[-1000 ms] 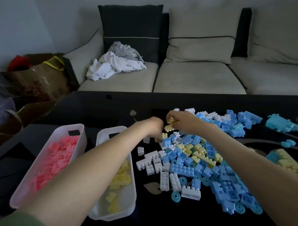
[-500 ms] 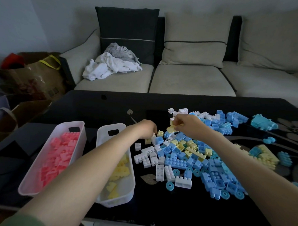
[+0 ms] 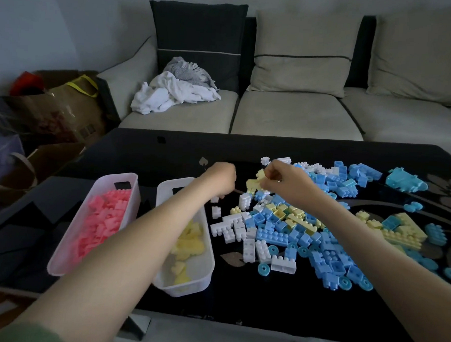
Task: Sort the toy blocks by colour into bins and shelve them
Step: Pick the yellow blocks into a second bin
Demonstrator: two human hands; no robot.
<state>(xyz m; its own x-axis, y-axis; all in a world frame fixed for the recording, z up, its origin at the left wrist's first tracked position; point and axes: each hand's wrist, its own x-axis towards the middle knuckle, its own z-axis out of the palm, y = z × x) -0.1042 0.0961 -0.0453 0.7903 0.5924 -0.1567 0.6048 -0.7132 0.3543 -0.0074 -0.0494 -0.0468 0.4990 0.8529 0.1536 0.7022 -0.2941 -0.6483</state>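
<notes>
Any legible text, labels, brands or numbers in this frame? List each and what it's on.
None legible.
brown bag: dark printed marks, too blurred to read.
pink bin: dark patch at the far end, no characters visible.
yellow bin: similar dark patch, only partly in view, nothing readable.

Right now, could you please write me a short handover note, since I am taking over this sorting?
Right hand pinches a yellow block over the mixed pile. Left hand is curled beside it; what it holds, if anything, is hidden.
Done: pink-block bin well filled; yellow-block bin partly filled.
Left: blue, white and remaining yellow blocks on the table; no shelf in view.
</notes>
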